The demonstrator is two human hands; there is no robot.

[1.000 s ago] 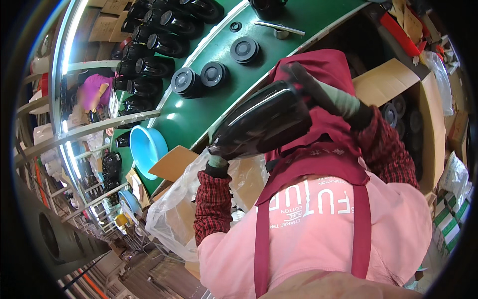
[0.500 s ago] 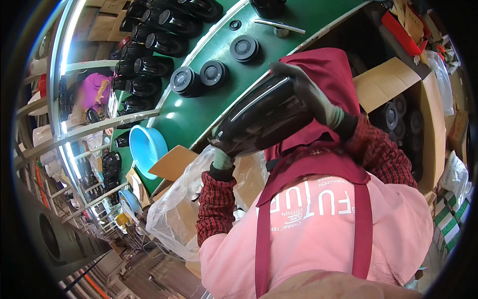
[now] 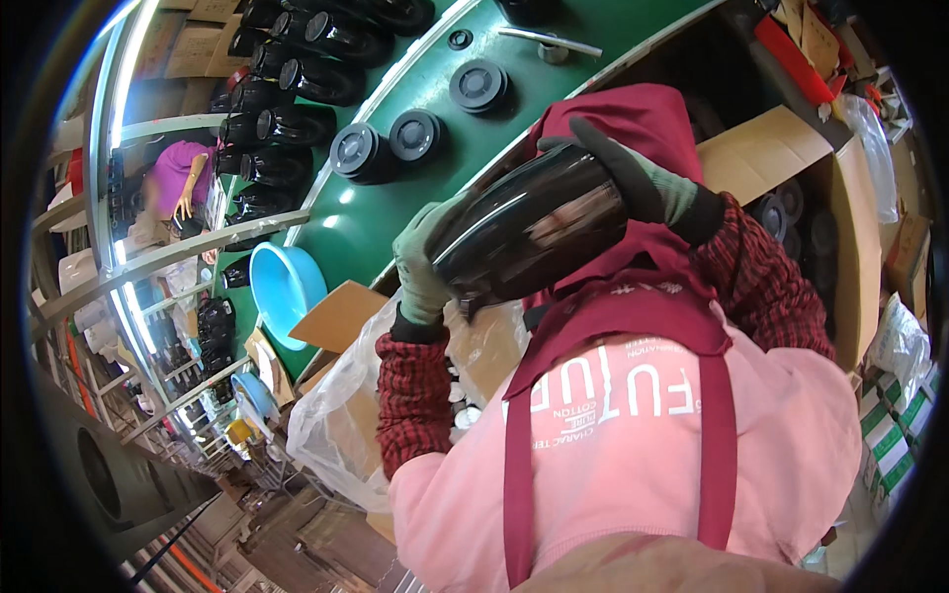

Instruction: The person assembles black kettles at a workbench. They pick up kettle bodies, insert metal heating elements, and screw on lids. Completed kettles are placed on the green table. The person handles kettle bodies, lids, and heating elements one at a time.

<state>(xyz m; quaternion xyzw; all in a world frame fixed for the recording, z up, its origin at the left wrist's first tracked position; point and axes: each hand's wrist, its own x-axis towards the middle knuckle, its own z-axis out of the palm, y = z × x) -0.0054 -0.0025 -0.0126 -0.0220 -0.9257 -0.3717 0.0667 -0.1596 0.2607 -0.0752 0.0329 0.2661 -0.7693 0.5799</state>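
Observation:
A glossy black jar-like vessel lies tilted across the front of my maroon apron, its wider end up to the right. My left hand, in a grey-green glove, is closed around its lower left end. My right hand, gloved with a dark palm, grips the upper right end. Part of the fingers of both hands is hidden by the vessel. Beyond it on the green work surface stand round black lids, some of them stacked.
Several similar black vessels stand in rows at the far left. A light-blue basin is at the left, near an open carton lined with clear plastic. At the right, a cardboard box holds dark round pieces. A person in purple works farther off.
My left hand has shifted up and around the vessel's left end, now showing more of its back. The vessel has turned slightly and stays in both hands. The other person's arm has lowered.

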